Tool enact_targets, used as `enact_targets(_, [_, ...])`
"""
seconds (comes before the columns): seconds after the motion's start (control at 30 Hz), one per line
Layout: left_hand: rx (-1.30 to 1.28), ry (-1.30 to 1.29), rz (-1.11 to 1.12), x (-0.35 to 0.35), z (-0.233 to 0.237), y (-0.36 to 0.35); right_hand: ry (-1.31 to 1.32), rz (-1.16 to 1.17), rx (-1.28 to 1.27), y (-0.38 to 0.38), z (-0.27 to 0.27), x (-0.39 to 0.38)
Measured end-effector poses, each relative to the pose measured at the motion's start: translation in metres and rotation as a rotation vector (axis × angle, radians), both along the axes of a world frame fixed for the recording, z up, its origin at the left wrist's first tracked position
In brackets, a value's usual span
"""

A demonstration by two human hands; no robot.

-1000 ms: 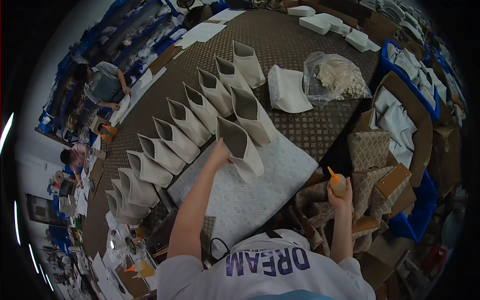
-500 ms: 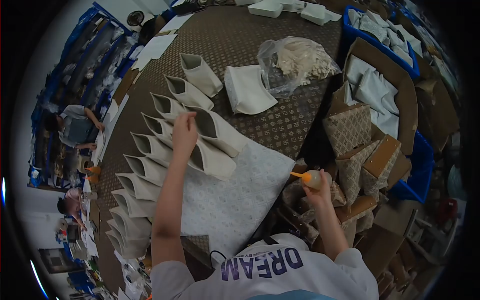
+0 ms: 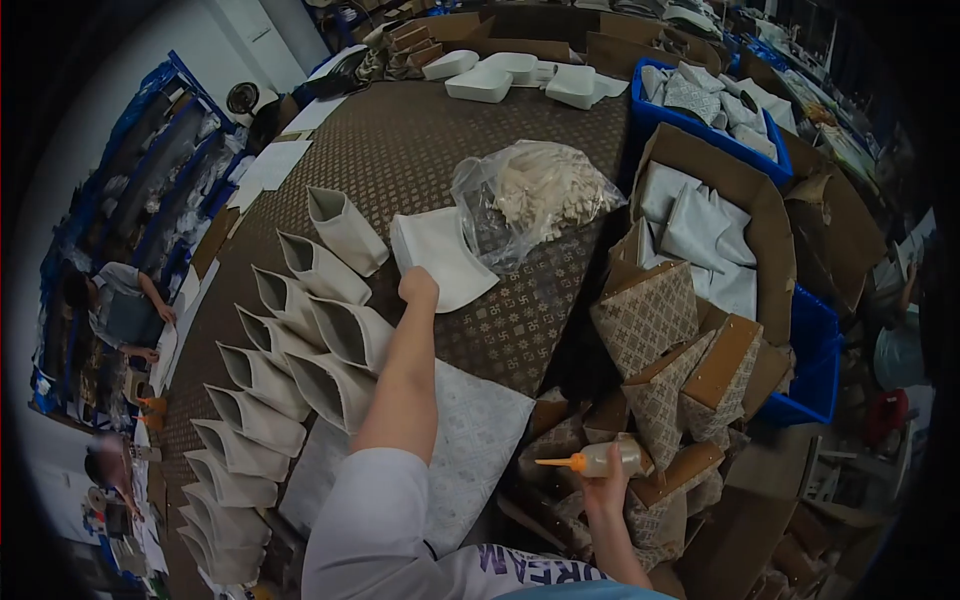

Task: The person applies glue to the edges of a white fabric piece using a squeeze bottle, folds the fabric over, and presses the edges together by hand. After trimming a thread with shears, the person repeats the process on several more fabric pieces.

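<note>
My left hand [image 3: 419, 289] reaches across the table, fingers closed at the near left edge of a cream folded sleeve [image 3: 455, 262] that lies flat, perhaps on top of others. My right hand [image 3: 605, 488] is wrapped round a squeeze bottle [image 3: 612, 458] with an orange nozzle, which points left. Cream open-topped sleeves stand upright in a curved row, among them one sleeve [image 3: 346, 231] at the far end. Two more, including a near sleeve [image 3: 335, 385], stand inside the row, beside my left forearm. Under that arm lies a pale patterned sheet [image 3: 480, 425].
A clear plastic bag [image 3: 550, 195] of cream pieces lies past the folded sleeve. Right of the table are patterned brown box-like pieces [image 3: 650, 315], a carton [image 3: 770, 215] and a blue crate [image 3: 640, 120]. White trays [image 3: 480, 84] stand far back. Two people work at left.
My left hand has moved from the upright sleeves to the folded sleeve farther off. My right hand still holds the bottle. The whole view has shifted.
</note>
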State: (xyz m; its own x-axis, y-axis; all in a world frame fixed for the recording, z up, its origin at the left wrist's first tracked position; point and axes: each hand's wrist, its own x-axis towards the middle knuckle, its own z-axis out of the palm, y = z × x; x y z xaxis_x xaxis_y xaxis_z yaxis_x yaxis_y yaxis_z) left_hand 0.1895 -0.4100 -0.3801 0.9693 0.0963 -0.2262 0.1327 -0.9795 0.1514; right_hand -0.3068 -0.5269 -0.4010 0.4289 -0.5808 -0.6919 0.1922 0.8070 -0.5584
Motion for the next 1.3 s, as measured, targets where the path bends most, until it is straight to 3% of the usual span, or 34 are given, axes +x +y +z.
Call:
enact_targets(0.07, [0.134, 0.035, -0.207, -0.005, 0.028, 0.001, -0.006, 0.034, -0.006, 0.005, 0.008, -0.006])
enact_targets(0.13, [-0.014, -0.070, -0.161, -0.027, 0.090, 0.004, -0.020, 0.024, 0.081, 0.006, 0.006, -0.002])
enact_targets(0.17, [0.026, -0.034, -0.210, -0.021, 0.111, 0.016, -0.016, 0.020, 0.148, 0.006, 0.009, 0.003])
enact_targets(0.23, [-0.135, 0.152, -0.355, -0.014, 0.137, 0.069, -0.080, 0.068, 0.165, 0.009, 0.018, 0.009])
enact_targets(0.3, [-0.463, -0.013, -0.286, -0.096, 0.207, 0.128, -0.067, 0.071, 0.189, 0.015, 0.027, 0.019])
enact_targets(0.37, [-0.633, -0.069, -0.442, -0.145, 0.230, 0.214, -0.110, 0.110, 0.293, 0.023, 0.023, 0.019])
enact_targets(0.4, [-0.726, -0.107, -0.331, -0.189, 0.250, 0.249, -0.161, 0.143, 0.380, 0.025, 0.018, 0.021])
enact_targets(0.47, [-0.827, -0.167, -0.142, -0.265, 0.262, 0.321, -0.092, 0.205, 0.223, 0.046, 0.034, 0.028])
enact_targets(0.53, [-0.844, -0.207, 0.024, -0.337, 0.253, 0.413, -0.058, 0.225, 0.245, 0.063, 0.029, 0.032])
enact_targets(0.63, [-0.622, -0.235, -0.041, -0.452, 0.224, 0.538, -0.076, 0.448, 0.274, 0.091, 0.012, 0.034])
enact_targets(0.67, [-0.752, -0.227, -0.004, -0.488, 0.214, 0.564, -0.055, 0.510, 0.260, 0.109, 0.014, 0.035])
enact_targets(0.77, [0.019, -0.310, -0.094, -0.578, 0.160, 0.616, -0.018, 0.709, 0.274, 0.153, 0.021, 0.046])
enact_targets(0.8, [0.208, -0.325, 0.088, -0.608, 0.122, 0.618, -0.003, 0.779, 0.255, 0.167, 0.023, 0.050])
enact_targets(0.87, [0.234, -0.396, 0.463, -0.650, 0.072, 0.591, 0.017, 0.899, 0.233, 0.203, 0.025, 0.058])
enact_targets(0.93, [0.096, -0.552, 0.810, -0.688, -0.019, 0.577, 0.048, 0.946, 0.210, 0.240, 0.042, 0.058])
enact_targets(1.0, [-0.226, -0.410, 1.237, -0.700, -0.031, 0.524, 0.050, 1.010, 0.164, 0.265, 0.049, 0.060])
enact_targets(1.03, [-0.345, -0.422, 1.328, -0.699, -0.034, 0.500, 0.052, 1.040, 0.165, 0.275, 0.052, 0.060])
enact_targets(1.17, [-0.646, -0.514, 1.416, -0.690, -0.029, 0.470, 0.051, 1.083, 0.314, 0.304, 0.043, 0.060])
enact_targets(1.27, [-0.613, -0.556, 1.604, -0.673, -0.021, 0.472, 0.045, 1.069, 0.332, 0.318, 0.051, 0.048])
enact_targets(1.3, [-0.623, -0.679, 1.553, -0.678, -0.065, 0.479, -0.004, 1.065, 0.297, 0.320, 0.056, 0.042])
